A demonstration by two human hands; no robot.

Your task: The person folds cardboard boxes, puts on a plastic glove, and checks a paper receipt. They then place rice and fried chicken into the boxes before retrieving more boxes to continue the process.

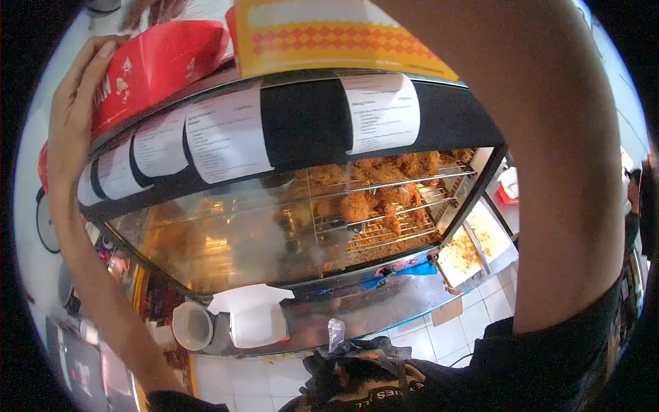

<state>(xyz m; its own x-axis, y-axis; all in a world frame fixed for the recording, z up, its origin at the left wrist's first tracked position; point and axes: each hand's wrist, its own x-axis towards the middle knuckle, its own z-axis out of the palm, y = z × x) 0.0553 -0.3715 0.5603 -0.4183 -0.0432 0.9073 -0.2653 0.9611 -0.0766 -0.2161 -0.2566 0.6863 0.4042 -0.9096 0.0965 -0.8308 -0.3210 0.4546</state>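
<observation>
Warm glow inside cabinet (302, 120) | hazy glare on glass (244, 237) | fisheye-bent edges | black corners | slight grain

Glossy red card box (161, 65), matt paper slips (230, 137), shiny metal counter (326, 317).

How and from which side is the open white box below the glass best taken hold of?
Probably pinch the right wall of the open white box, thumb inside and fingers outside, coming from the near right. Its open top leaves that wall's edge free, the broad flap spreads toward the glass, and a plastic tub crowds its left.
</observation>
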